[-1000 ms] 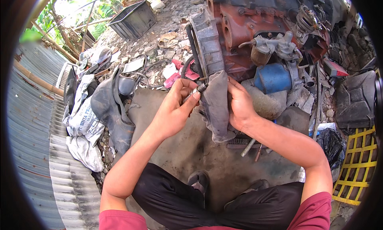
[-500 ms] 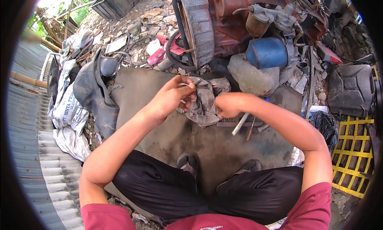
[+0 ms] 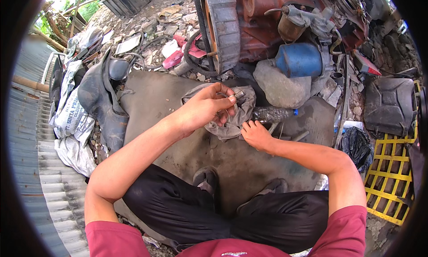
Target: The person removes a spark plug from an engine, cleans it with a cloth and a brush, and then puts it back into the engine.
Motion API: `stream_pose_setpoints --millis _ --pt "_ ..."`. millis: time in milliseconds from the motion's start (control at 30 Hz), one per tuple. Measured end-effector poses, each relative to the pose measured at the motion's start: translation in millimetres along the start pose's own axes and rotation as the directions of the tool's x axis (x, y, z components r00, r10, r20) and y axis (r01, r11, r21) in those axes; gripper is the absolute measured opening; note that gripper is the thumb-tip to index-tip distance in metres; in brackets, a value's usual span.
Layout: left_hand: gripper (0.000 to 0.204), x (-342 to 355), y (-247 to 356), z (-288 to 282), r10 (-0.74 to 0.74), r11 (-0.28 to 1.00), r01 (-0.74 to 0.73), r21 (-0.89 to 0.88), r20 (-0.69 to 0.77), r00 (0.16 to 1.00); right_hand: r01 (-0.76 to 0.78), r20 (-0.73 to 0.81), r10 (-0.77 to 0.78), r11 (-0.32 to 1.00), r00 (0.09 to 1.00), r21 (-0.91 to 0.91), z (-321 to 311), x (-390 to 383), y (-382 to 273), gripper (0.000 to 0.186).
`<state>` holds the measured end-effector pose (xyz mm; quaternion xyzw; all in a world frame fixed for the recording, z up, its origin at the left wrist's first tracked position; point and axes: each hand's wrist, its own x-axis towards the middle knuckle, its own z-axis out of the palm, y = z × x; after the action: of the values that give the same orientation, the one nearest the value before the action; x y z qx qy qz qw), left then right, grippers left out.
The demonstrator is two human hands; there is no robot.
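Head view: left hand (image 3: 206, 109) pinches a small metal part (image 3: 239, 94) above the grey rag (image 3: 232, 114), which lies on the floor mat (image 3: 160, 96) to catch grime. Right hand (image 3: 255, 135), fingers curled, presses the rag's edge flat, near a plastic bottle (image 3: 274, 115).

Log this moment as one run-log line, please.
left hand: pinches small metal part over grey rag | right hand: on ground at rag edge | plastic bottle beside rag | engine block ahead
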<state>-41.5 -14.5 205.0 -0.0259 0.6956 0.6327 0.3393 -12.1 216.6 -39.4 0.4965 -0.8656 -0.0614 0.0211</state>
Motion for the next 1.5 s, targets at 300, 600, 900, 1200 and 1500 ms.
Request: stream_pose_setpoints --millis 300,600,900,1200,1500 --pt "0.028 2.3 -0.8 -3.4 0.008 1.0 -0.008 0.003 -0.008 1.0 0.108 -0.131 -0.094 0.988 0.987 0.107 21.8 -1.2 -1.1 0.021" --pt "0.028 -0.1 -0.7 0.6 0.01 1.0 -0.011 0.026 0.025 1.0 0.044 0.2 -0.26 0.705 0.945 0.708 -0.3 19.7 25.1 0.024" --pt "0.029 0.7 -5.0 -0.4 -0.003 0.999 0.002 0.036 0.034 0.999 0.302 -0.038 -0.314 0.86 0.949 0.411 5.6 0.4 10.2 0.024" --pt "0.03 0.6 1.6 3.6 0.017 0.999 -0.019 0.04 0.064 0.998 0.17 -0.012 -0.169 0.982 0.985 0.088 11.9 -10.3 -30.3 0.02" --pt "0.031 -3.1 3.6 2.7 0.034 0.998 -0.036 0.044 0.045 0.998 0.081 -0.062 -0.079 0.996 0.995 0.024 0.4 -1.6 -4.9 0.034"
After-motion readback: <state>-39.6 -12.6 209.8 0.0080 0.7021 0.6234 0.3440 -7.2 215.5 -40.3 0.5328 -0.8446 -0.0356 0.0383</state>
